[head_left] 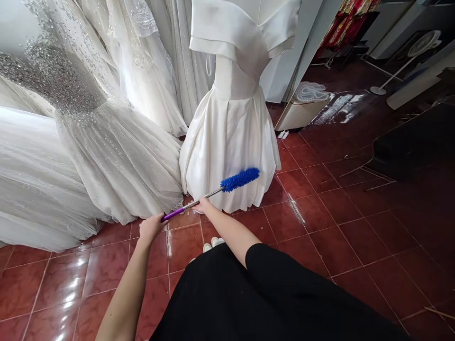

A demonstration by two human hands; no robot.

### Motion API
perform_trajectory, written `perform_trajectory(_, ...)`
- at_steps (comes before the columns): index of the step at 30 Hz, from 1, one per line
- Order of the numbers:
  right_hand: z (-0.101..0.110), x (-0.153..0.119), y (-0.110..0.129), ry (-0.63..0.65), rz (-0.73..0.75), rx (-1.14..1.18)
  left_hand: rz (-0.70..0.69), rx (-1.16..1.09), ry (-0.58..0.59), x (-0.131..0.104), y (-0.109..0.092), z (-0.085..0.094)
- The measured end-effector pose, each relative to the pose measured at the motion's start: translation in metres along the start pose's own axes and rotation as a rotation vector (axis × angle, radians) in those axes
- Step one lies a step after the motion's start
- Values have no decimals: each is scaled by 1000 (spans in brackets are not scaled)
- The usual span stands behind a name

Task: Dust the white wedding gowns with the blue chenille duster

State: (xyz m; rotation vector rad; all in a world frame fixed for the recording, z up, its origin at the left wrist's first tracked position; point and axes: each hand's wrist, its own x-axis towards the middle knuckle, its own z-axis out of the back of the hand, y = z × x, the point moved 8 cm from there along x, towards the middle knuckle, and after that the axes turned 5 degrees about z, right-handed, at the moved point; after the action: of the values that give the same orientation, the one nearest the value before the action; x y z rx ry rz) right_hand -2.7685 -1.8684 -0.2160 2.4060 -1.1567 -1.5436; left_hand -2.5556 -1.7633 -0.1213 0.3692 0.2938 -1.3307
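A duster (241, 180) with a fluffy blue head, a silver rod and a purple handle lies across my two hands. My left hand (151, 228) is wrapped round the end of the purple handle. Farther up, my right hand (202, 205) holds the silver rod, its fingers partly hidden behind the wrist. The blue head is in front of the lower skirt of a white off-shoulder wedding dress (236, 128); whether it touches the satin I cannot tell. That dress stands upright, its hem close to the floor.
A beaded silver-white gown (117, 151) and more white gowns (142, 71) crowd the left. Red floor tiles (313, 203) spread below. At right are a mirror-like panel, a black chair-like object (408, 142) and a pedestal fan (405, 66).
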Motion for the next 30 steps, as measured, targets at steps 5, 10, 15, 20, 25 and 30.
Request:
perform_trajectory(5, 23, -19, -27, -105, -104, 41, -32, -11, -5, -17, -1, 4)
perform_trajectory(10, -9, -43, 9, 74, 159, 104, 39, -105, -141, -36, 7, 20)
perform_trajectory(15, -67, -52, 80, 209, 417, -89, 127, -141, -202, -25, -5, 34)
perform_trajectory(20, -94, -25, 101, 193, 418, -169, 123, -121, -246, 13, 5, 54)
perform_trajectory(25, -80, 21, 60, 36, 239, 4, 26, -79, -93, 58, 31, 50)
perform_trajectory(30, -68, 52, 5, -100, 47, 138, -82, 32, 14, 94, 49, 46)
